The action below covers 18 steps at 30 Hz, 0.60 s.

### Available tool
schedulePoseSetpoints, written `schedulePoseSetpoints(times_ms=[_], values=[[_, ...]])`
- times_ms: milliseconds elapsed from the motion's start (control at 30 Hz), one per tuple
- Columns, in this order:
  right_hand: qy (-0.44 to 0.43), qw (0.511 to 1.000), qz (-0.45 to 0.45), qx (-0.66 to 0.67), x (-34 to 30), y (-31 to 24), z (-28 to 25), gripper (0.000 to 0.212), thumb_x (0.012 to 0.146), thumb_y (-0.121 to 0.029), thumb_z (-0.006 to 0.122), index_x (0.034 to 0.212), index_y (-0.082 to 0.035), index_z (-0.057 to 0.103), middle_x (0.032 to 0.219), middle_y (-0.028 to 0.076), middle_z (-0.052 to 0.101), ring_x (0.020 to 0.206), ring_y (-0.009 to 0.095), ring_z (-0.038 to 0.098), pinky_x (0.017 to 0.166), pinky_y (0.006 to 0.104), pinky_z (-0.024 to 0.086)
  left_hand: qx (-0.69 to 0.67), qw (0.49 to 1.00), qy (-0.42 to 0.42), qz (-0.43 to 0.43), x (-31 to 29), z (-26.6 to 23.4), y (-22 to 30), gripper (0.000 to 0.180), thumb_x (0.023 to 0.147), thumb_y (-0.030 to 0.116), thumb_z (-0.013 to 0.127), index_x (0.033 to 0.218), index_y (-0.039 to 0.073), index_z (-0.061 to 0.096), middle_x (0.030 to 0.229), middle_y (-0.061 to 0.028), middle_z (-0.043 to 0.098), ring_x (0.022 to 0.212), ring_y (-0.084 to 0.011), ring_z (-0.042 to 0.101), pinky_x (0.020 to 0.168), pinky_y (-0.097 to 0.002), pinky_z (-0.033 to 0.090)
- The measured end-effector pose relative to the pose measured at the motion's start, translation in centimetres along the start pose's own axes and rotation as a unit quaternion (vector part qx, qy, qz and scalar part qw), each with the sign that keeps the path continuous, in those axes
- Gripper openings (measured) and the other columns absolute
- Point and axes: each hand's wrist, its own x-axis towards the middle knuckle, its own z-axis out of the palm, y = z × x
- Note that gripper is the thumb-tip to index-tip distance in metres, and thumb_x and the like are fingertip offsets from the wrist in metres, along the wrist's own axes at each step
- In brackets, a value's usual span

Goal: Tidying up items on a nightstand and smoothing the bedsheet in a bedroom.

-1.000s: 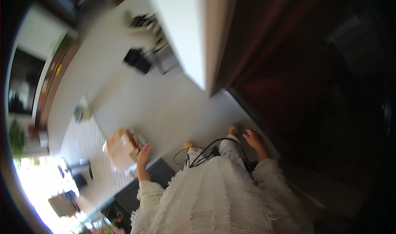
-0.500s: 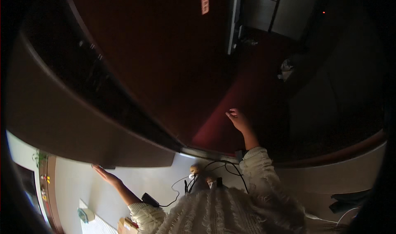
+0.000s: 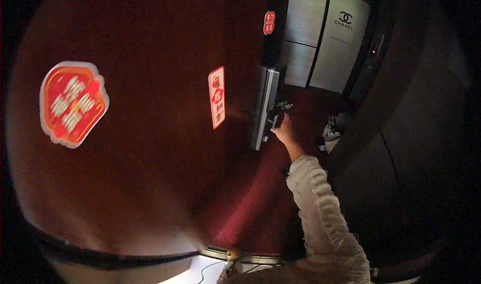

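Note:
My right hand [image 3: 284,130] reaches forward at the end of a cream knit sleeve [image 3: 323,204]. Its thumb and forefinger are apart, beside the dark door handle [image 3: 274,116] at the edge of a large dark red-brown door [image 3: 150,149]. Whether the fingertips touch the handle is hard to make out. A long silver lock plate [image 3: 266,103] runs down the door's edge, just left of the hand. My left hand is out of view.
Red festive stickers [image 3: 75,103] decorate the door. Beyond it, a red mat [image 3: 240,214] covers the floor. Pale panels [image 3: 340,43] stand farther back, and a light-coloured bundle [image 3: 330,135] lies right of my hand. A threshold [image 3: 215,254] crosses at the bottom.
The view has turned toward the door, showing its stickers and lock plate more fully. My right arm has stretched farther out, to the handle. My left hand has left the view.

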Motion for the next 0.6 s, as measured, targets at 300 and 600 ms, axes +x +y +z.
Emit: schedulePoseSetpoints(times_ms=[300, 600], values=[[-0.022, 0.998, 0.017, 0.048, 4.3, -3.2, 0.3, 0.024, 0.073, -0.008, 0.060, 0.091, -0.007, 0.042, 0.076, 0.016, 0.058, 0.072, 0.037, 0.058, 0.062, 0.0449, 0.045, 0.040, 0.997, -0.016, 0.067, -3.1, 2.4, 2.3, 0.039, 0.092, 0.026, 0.038, 0.124, 0.003, 0.037, 0.122, -0.0156, 0.043, 0.109, -0.0274, 0.043, 0.095, -0.0408, 0.031], [-0.026, 0.999, 0.004, 0.042, 3.6, -3.1, -1.7, 0.032, 0.077, -0.014, 0.059, 0.101, -0.002, 0.043, 0.095, 0.021, 0.058, 0.089, 0.039, 0.056, 0.076, 0.0455, 0.044, 0.035, 0.996, -0.039, 0.076, -2.6, 1.6, 2.9, 0.035, 0.091, 0.024, 0.042, 0.118, 0.002, 0.041, 0.115, -0.0150, 0.046, 0.102, -0.0270, 0.046, 0.090, -0.0397, 0.034]])
